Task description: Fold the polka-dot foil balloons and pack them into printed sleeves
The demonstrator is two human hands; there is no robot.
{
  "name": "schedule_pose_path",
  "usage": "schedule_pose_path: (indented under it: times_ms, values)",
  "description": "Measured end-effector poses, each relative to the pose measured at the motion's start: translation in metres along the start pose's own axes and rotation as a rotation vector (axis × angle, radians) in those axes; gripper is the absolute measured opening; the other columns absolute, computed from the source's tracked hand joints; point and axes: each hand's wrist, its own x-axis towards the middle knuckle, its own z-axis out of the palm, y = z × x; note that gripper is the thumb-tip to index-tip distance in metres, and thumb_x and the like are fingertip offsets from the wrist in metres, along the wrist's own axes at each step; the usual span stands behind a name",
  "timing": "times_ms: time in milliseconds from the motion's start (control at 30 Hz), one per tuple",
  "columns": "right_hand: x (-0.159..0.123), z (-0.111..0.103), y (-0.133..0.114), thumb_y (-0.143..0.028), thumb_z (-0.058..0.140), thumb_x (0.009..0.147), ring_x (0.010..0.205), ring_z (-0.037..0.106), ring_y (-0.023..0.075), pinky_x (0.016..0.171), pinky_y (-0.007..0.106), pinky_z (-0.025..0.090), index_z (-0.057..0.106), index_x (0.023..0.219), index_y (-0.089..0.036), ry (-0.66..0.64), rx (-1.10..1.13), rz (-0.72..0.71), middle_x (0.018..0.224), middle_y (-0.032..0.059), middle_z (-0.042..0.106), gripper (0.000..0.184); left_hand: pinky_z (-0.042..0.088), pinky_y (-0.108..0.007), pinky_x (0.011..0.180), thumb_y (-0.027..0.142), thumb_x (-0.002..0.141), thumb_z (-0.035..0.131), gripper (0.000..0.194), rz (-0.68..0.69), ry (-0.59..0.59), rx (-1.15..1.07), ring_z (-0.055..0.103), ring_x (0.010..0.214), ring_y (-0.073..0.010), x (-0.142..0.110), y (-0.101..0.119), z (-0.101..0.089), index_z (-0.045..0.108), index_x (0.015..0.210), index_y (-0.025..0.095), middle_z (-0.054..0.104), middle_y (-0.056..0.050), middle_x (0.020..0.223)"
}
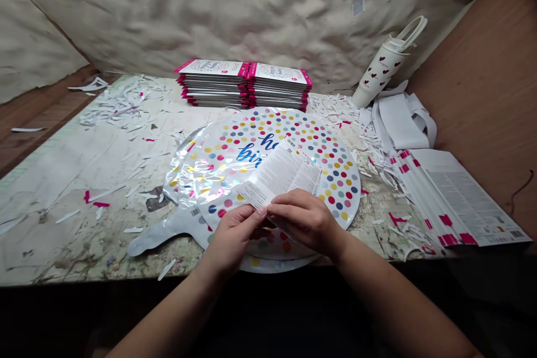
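In the head view, I see the left hand (232,240) and the right hand (304,224) both clenched on the lower edge of a printed paper card (279,176), holding it just above a polka-dot foil balloon (338,179) that lies flat on the worktop (84,168). At 12 o'clock I have two stacks of packaged balloons (243,86); at 1 o'clock, a white heart-print tube (380,70); at 3 o'clock, fanned printed sheets (457,196); at 10 o'clock, white paper scraps (117,103).
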Motion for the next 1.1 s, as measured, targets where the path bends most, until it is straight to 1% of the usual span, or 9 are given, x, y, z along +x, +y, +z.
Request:
schedule_pose_path:
  times_ms: [167, 367, 500, 567, 667, 767, 867, 967, 1100]
  values:
    - [0.002, -0.014, -0.008, -0.018, 0.053, 0.084, 0.079, 0.061, 0.0142, 0.072, 0.027, 0.051, 0.063, 0.086, -0.016, 0.077, 0.18, 0.138, 0.084, 0.0069, 0.065, 0.011, 0.048, -0.023, 0.06, 0.039, 0.077, 0.061, 0.025, 0.085, 0.018, 0.031, 0.059, 0.062, -0.0124, -0.001, -0.003, 0.003, 0.058, 0.07, 0.014, 0.06, 0.001, 0.065]
    - [-0.049, -0.088, -0.012, -0.03, 0.05, 0.085, 0.054, 0.059, 0.0139, 0.054, 0.025, 0.048, 0.064, 0.064, -0.02, -0.551, -0.307, 0.506, 0.058, 0.0006, 0.062, 0.027, 0.051, -0.028, 0.065, 0.034, 0.072, 0.066, 0.039, 0.231, 0.108, 0.22, 0.063, 0.075, -0.0175, 0.002, 0.021, -0.003, 0.053, 0.106, 0.021, 0.066, -0.002, 0.089]
    - [-0.039, -0.106, -0.012, -0.034, 0.055, 0.081, 0.102, 0.057, 0.03, 0.083, 0.045, 0.048, 0.062, 0.105, -0.019, 0.019, -0.727, 0.453, 0.112, 0.0131, 0.06, 0.03, 0.049, -0.028, 0.063, 0.025, 0.075, 0.061, 0.047, 0.529, 0.153, 0.713, 0.064, 0.069, -0.0189, -0.004, 0.049, 0.007, 0.048, 0.12, 0.025, 0.068, -0.002, 0.081]
    - [-0.019, -0.104, -0.015, -0.033, 0.062, 0.077, 0.119, 0.045, 0.0308, 0.098, 0.049, 0.038, 0.053, 0.12, -0.02, 0.209, -0.554, 0.295, 0.13, 0.0116, 0.048, 0.046, 0.049, -0.03, 0.067, 0.02, 0.078, 0.057, 0.039, 0.726, 0.041, 0.917, 0.065, 0.07, -0.0188, -0.007, 0.064, 0.014, 0.055, 0.115, 0.027, 0.069, -0.002, 0.081]
    - [0.009, -0.089, -0.013, -0.027, 0.061, 0.08, 0.099, 0.06, 0.0234, 0.091, 0.044, 0.046, 0.062, 0.103, -0.027, 0.302, -0.049, 0.244, 0.106, 0.0041, 0.064, 0.023, 0.047, -0.034, 0.084, 0.017, 0.071, 0.065, 0.046, 0.996, 0.066, 0.871, 0.063, 0.091, -0.0214, -0.01, 0.079, 0.017, 0.056, 0.114, 0.029, 0.067, -0.003, 0.102]
    - [0.024, -0.068, -0.004, -0.026, 0.059, 0.082, 0.084, 0.065, 0.0198, 0.078, 0.038, 0.054, 0.064, 0.092, -0.028, 0.509, 0.346, 0.31, 0.089, 0.0004, 0.069, 0.012, 0.047, -0.035, 0.088, 0.019, 0.065, 0.072, 0.06, 0.977, 0.14, 0.679, 0.059, 0.102, -0.0234, -0.008, 0.084, 0.008, 0.051, 0.121, 0.028, 0.062, -0.004, 0.115]
    - [0.03, -0.06, 0.01, -0.033, 0.065, 0.076, 0.096, 0.062, 0.0232, 0.084, 0.041, 0.052, 0.061, 0.104, -0.027, 0.513, 0.511, 0.321, 0.102, 0.0039, 0.067, 0.028, 0.05, -0.03, 0.081, 0.02, 0.076, 0.062, 0.029, 0.951, 0.112, 0.838, 0.065, 0.086, -0.0187, 0.003, 0.096, -0.014, 0.064, 0.104, 0.026, 0.069, 0.0, 0.099]
    - [0.026, -0.066, 0.024, -0.033, 0.065, 0.077, 0.098, 0.062, 0.0227, 0.085, 0.041, 0.051, 0.053, 0.117, -0.024, 0.518, 0.489, 0.426, 0.105, 0.0072, 0.066, 0.042, 0.043, -0.03, 0.091, 0.018, 0.081, 0.052, 0.035, 1.156, 0.437, 1.183, 0.059, 0.102, -0.018, 0.04, 0.135, -0.047, 0.058, 0.116, 0.023, 0.062, 0.0, 0.116]
    - [0.002, -0.072, 0.037, -0.029, 0.061, 0.08, 0.088, 0.064, 0.0173, 0.081, 0.032, 0.053, 0.057, 0.11, -0.022, 0.485, 0.37, 0.643, 0.091, 0.0052, 0.068, 0.031, 0.036, -0.035, 0.096, 0.016, 0.087, 0.037, 0.042, 0.885, 0.732, 1.711, 0.048, 0.116, -0.0221, 0.133, 0.2, -0.09, 0.044, 0.129, 0.016, 0.051, -0.009, 0.13]
